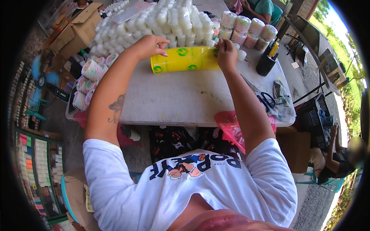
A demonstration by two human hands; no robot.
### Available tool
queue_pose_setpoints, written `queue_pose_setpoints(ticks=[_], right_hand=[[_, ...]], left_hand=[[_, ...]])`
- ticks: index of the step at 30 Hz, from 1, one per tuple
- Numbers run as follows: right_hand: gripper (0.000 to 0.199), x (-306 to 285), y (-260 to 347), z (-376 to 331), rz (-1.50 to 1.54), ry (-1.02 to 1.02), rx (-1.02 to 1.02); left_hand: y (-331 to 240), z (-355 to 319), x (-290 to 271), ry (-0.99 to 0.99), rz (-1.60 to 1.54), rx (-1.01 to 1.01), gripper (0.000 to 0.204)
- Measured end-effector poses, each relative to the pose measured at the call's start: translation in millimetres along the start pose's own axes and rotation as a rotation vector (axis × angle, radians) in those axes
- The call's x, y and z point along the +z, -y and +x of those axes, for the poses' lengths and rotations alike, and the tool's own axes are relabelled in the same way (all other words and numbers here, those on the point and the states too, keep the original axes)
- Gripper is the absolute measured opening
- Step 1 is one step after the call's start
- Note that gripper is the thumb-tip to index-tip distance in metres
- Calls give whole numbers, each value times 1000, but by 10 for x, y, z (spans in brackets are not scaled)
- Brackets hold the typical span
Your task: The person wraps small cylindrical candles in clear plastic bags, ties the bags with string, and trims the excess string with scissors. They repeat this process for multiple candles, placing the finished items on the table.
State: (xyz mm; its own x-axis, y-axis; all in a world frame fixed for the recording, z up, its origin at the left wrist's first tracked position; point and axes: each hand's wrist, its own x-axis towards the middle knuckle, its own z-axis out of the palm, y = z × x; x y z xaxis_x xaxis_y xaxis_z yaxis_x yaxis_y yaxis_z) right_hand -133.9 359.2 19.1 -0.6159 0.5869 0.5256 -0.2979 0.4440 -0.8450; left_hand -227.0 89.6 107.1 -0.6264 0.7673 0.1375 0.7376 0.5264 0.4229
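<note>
A yellow roll [189, 61] of clear-looking film with green printed marks lies crosswise on the white table. My left hand [152, 46] is over its left end, thumb and fingers apart, with fingertips at the roll's upper edge. At the other end, my right hand [227, 54] has its fingers pinched together on the film at the roll's far edge. Beyond the roll, stacks of white plastic cups [169, 23] in clear sleeves are heaped. A few small white cups [241, 55] are beside my right hand.
Wrapped rolls [248, 29] stand at the back right, and more wrapped bundles [90, 77] at the left edge. A black holder [266, 61], scissors [266, 100] and a cloth [283, 102] are on the right. Pink plastic [231, 125] hangs over the near edge. A fan [42, 79] stands left.
</note>
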Motion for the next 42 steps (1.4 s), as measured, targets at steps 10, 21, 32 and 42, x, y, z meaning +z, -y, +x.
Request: queue_pose_setpoints(ticks=[10,21,32,42], right_hand=[[23,-26,251,402,196,101,135],[24,-121,601,954,187,264,268],[23,-384,813,507,388,280,209],[16,-1116,827,-813,438,531,71]], left_hand=[[-86,132,-182,-166,139,-90,11],[-128,163,-396,-366,286,62,15],[-319,-291,-461,-458,304,73,15],[-855,-1417,174,-453,329,222,13]])
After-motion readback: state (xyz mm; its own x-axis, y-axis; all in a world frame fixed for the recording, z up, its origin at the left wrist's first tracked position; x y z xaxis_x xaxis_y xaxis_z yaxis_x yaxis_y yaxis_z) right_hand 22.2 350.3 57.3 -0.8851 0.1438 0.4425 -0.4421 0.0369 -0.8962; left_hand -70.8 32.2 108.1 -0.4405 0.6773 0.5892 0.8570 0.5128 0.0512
